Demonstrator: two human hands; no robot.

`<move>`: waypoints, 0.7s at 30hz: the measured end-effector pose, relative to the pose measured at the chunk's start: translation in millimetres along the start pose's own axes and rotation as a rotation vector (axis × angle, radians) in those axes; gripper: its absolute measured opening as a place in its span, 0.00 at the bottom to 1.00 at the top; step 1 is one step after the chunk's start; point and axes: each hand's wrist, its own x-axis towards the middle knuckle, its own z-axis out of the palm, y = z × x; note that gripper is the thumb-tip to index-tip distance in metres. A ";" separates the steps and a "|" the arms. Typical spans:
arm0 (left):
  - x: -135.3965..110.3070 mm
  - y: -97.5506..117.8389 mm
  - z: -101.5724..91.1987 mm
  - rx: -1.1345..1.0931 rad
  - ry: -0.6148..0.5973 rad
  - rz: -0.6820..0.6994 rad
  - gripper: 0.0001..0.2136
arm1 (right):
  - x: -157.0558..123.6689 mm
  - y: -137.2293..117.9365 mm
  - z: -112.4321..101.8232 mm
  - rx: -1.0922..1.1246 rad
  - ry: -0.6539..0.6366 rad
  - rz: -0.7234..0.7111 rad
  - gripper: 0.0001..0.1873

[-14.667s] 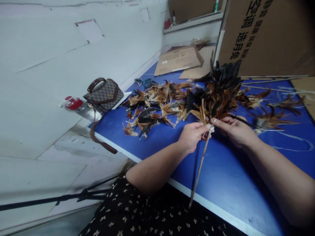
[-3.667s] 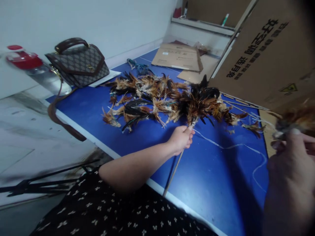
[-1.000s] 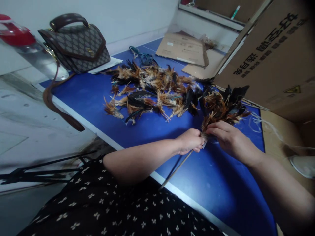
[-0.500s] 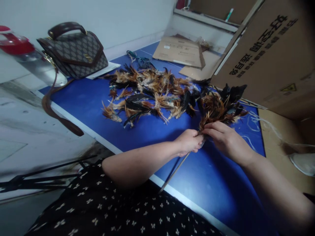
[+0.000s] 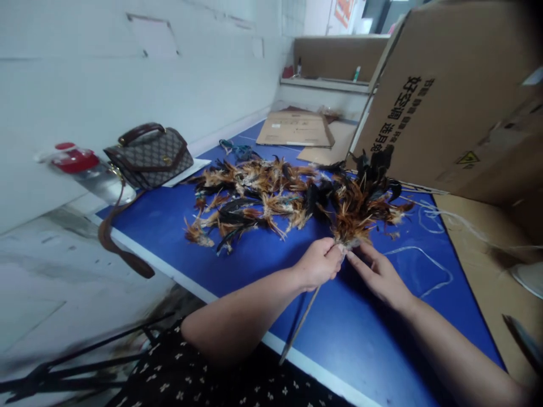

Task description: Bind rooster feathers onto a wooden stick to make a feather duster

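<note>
A feather duster (image 5: 354,212) with brown and black feathers is tilted over the blue table, its thin stick (image 5: 300,328) running down toward my lap. My left hand (image 5: 320,263) is closed around the stick just below the feathers. At the pale base of the feathers, my right hand (image 5: 382,277) has its thumb and fingers on the binding from the right side; part of its fingers is hidden behind the base. To the left, loose feather bunches (image 5: 254,175) lie in rows on the table. White string (image 5: 428,254) trails across the table right of my hands.
A patterned handbag (image 5: 155,158) and a red-capped bottle (image 5: 91,172) stand at the table's left. Flat cardboard (image 5: 292,130) lies at the back. A large cardboard box (image 5: 449,107) rises on the right, and a dark blade-like object (image 5: 524,342) shows at the right edge.
The view has tilted up. My right hand has shifted from over the feathers' lower part to beside and under their base, fingers more spread. My left hand keeps its grip.
</note>
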 end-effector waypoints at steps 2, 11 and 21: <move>-0.9 1.6 0.2 0.000 -0.004 0.015 0.11 | 2.3 -5.2 4.2 0.104 -0.014 0.044 0.25; -0.7 0.0 -1.0 0.055 -0.075 0.039 0.13 | 3.0 -4.4 1.5 0.227 0.205 0.116 0.27; -2.3 -2.7 -3.1 0.884 0.117 0.354 0.11 | -2.5 -8.3 11.6 0.123 0.350 0.164 0.23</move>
